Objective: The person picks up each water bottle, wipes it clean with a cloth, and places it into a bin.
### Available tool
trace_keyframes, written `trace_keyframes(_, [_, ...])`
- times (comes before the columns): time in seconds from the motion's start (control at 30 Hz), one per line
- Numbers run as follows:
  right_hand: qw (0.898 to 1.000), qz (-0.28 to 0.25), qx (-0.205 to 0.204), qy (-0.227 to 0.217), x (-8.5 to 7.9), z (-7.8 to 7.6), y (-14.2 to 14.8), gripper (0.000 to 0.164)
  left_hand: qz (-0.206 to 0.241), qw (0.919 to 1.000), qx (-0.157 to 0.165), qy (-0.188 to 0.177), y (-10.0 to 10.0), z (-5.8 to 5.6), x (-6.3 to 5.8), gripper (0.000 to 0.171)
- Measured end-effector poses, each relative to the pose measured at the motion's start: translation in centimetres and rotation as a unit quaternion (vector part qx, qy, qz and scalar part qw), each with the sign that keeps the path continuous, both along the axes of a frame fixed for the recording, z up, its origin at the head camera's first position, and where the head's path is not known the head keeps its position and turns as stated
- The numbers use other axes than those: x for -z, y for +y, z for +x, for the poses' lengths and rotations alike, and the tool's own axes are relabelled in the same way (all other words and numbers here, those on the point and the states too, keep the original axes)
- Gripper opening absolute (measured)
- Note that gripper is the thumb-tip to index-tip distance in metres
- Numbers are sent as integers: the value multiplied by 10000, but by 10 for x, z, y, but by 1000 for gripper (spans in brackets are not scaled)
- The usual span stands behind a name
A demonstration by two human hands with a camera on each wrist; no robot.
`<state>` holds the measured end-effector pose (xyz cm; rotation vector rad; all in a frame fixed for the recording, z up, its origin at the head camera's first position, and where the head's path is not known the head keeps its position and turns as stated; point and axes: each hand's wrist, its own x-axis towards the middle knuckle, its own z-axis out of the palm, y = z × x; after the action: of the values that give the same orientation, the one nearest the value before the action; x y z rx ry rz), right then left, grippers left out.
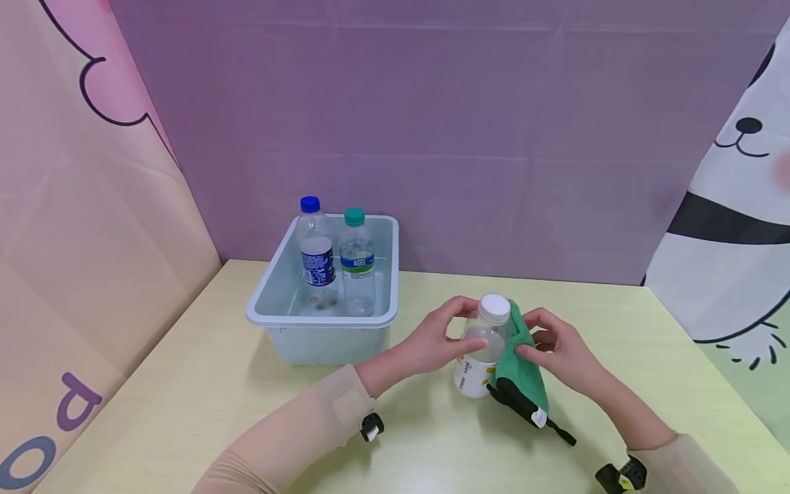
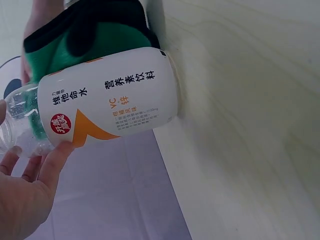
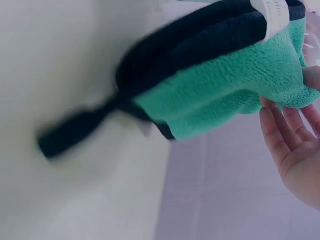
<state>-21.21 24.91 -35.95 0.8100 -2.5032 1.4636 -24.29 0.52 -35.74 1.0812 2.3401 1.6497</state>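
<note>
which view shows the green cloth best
The right wrist view: the green cloth is closest there, its texture, black edge and white tag clear. The head view shows it smaller, held by the right hand beside the white-capped bottle; the left wrist view shows only part, behind the bottle.

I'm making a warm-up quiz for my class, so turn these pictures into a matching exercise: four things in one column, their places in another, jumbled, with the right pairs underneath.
Things
1. Cloth
2. Tub
3. White-capped bottle
4. Blue-capped bottle

Places
A. Held by the left hand
B. Inside the tub, beside the green-capped bottle
C. Held by the right hand
D. On the table, with no hand touching it

Right pairs: 1-C, 2-D, 3-A, 4-B
</note>
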Motion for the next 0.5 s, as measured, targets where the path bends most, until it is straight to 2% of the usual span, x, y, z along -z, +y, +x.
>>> trace_keyframes(0.23, [9986,202,241,414,-21,1,-1,32,30,9999,16,-102,-1,1,0,47])
trace_keyframes(0.5, [9986,40,306,423,-18,1,-3,31,46,10000,33,-44,-1,0,0,47])
